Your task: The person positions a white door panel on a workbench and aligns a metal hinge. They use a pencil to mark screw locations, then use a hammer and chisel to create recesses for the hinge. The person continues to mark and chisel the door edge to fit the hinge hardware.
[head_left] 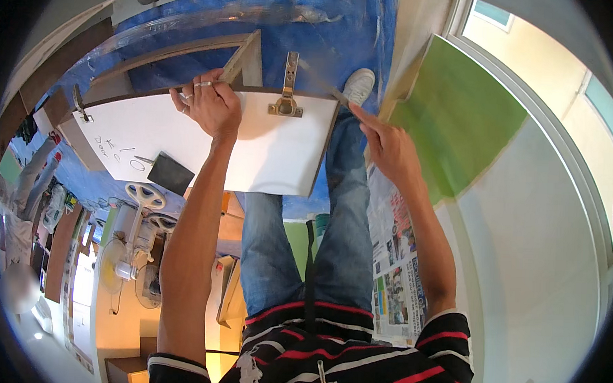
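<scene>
A white cabinet door (253, 162) with dark edges lies across in front of my legs. Metal hinges are fixed to it, one hinge (287, 98) near the middle of its far edge and another hinge (82, 106) at its left end. My left hand (211, 105) grips the far edge, fingers curled over it. At the door's far right corner, my right hand (390, 147) is closed around a thin, flat tool (341, 97), index finger stretched along it; the tool's far part is motion-blurred. A dark square piece (171, 174) and a small pen-like stick (144, 160) lie on the door.
Beyond the door a wooden frame (251, 59) stands on blue floor sheeting (327, 35). Newspaper (397, 305) covers the floor beside my right leg, near a wall with a green panel (453, 116). A fan (116, 265) and another person (30, 186) are at the left.
</scene>
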Demonstrator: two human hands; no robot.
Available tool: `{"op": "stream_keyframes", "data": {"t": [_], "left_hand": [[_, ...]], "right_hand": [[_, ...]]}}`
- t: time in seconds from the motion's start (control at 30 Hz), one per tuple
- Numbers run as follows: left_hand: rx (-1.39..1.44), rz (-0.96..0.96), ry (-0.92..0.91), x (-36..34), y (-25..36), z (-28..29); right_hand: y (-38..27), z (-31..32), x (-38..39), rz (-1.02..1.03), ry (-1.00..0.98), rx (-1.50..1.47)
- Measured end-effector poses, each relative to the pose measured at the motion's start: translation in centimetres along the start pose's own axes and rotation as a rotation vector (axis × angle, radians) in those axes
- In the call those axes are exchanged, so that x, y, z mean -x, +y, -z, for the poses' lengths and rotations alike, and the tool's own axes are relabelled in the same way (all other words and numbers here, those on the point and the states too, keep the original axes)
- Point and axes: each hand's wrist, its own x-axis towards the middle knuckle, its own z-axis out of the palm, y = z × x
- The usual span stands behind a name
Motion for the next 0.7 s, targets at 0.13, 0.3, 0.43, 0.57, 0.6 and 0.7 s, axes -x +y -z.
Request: {"op": "stream_keyframes", "data": {"t": [0.13,0.3,0.43,0.57,0.6,0.7], "left_hand": [[0.000,-0.041,0.064,-0.25,0.21,-0.24],[0.019,-0.016,0.031,-0.06,0.10,-0.11],[-0.023,-0.011,0.011,-0.08,0.14,-0.07],[-0.037,-0.012,0.011,-0.05,0.15,0.00],[-0.023,-0.017,0.013,-0.01,0.14,0.01],[0.008,-0.030,0.052,-0.10,0.14,-0.15]], "right_hand": [[0.22,-0.23,-0.45,0.063,0.070,0.082],[0.26,-0.33,-0.24,0.020,0.038,-0.035],[0.11,-0.14,-0.19,0.072,0.062,0.064],[-0.12,-0.06,-0.05,0.027,0.022,0.024],[-0.15,-0.10,-0.01,0.012,0.014,0.017],[-0.21,-0.37,-0.20,-0.008,0.002,0.070]]}}
